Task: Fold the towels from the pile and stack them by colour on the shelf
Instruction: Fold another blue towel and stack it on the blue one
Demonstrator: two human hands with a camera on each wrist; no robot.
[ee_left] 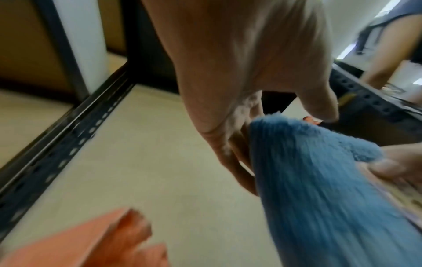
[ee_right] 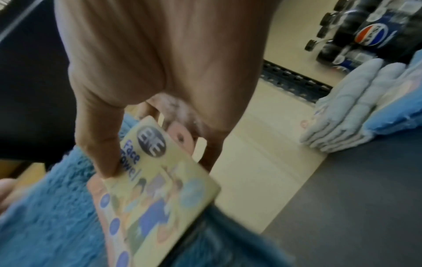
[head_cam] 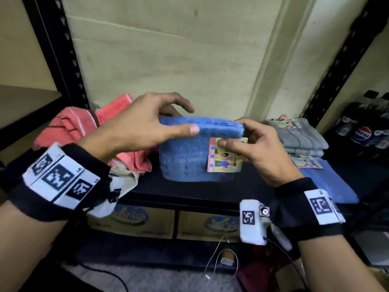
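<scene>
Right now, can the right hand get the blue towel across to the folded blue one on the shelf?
Probably yes. The right hand pinches the blue towel at its label; the folded blue one lies just to its right, top bare except for its own label, with nothing between them.

Cream wall (head_cam: 168, 60), black shelving (head_cam: 52, 49)
</scene>
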